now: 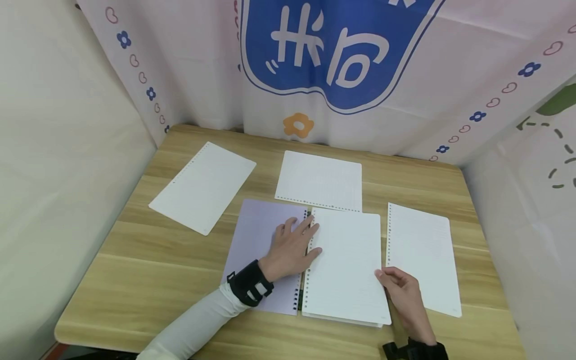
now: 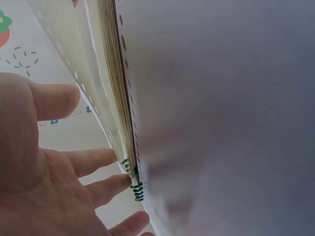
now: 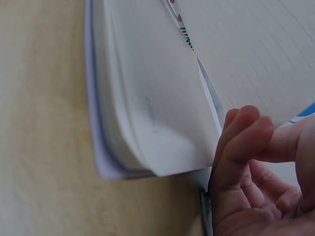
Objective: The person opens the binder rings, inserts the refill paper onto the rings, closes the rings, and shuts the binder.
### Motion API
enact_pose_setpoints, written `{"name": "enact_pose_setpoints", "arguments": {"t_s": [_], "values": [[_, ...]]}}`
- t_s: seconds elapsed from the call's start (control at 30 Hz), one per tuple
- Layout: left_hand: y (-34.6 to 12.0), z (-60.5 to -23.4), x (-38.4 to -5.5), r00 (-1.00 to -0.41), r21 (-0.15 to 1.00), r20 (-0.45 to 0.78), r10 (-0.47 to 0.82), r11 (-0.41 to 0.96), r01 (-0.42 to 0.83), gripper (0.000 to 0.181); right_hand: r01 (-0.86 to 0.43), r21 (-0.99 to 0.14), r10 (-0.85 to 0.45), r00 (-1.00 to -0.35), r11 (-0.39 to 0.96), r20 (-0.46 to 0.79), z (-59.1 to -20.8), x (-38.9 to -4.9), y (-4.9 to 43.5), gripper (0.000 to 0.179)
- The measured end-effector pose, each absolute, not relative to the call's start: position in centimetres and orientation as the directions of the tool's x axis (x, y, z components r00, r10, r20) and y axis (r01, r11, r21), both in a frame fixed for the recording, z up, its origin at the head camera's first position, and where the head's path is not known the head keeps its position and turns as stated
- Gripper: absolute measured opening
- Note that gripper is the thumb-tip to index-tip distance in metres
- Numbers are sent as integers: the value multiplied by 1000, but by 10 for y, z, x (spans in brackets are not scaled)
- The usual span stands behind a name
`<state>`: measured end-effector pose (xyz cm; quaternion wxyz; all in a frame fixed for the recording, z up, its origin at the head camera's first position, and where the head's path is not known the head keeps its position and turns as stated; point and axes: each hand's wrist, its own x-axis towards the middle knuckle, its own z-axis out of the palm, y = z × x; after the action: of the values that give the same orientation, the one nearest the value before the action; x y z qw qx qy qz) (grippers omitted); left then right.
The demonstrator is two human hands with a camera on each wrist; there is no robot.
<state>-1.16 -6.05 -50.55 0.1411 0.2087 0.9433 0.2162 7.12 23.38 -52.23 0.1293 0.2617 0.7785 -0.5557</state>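
An open loose-leaf binder with a lilac cover [image 1: 254, 232] lies in the middle of the table. On its right half sits a white hole-punched sheet [image 1: 346, 265], above a stack of pages [image 3: 152, 108]. My left hand [image 1: 290, 252] spreads over the binding, fingertips at the sheet's punched edge and thumb over the page. Green binder rings [image 2: 138, 191] show beside those fingers in the left wrist view. At the sheet's right edge, my right hand [image 1: 405, 295] pinches it between thumb and fingers. The right wrist view shows this lined sheet lifted away from the stack.
Three loose punched sheets lie around the binder: a left sheet [image 1: 204, 187], a back sheet [image 1: 319, 180] partly under the binder's top edge, and a right sheet [image 1: 423, 255] near my right hand. Printed cloth [image 1: 202, 65] hangs behind the wooden table [image 1: 157, 280].
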Motion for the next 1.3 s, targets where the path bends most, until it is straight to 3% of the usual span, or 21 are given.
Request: {"name": "enact_pose_setpoints", "arguments": {"t_s": [0.9, 1.3], "values": [[-58, -512, -23, -871, 391, -188, 455, 848, 358, 60, 545, -782, 234, -838, 301, -493, -531, 72, 238, 33], [-59, -506, -22, -837, 312, -189, 513, 840, 445, 66, 550, -785, 217, -835, 286, -506, -529, 67, 243, 35]]}}
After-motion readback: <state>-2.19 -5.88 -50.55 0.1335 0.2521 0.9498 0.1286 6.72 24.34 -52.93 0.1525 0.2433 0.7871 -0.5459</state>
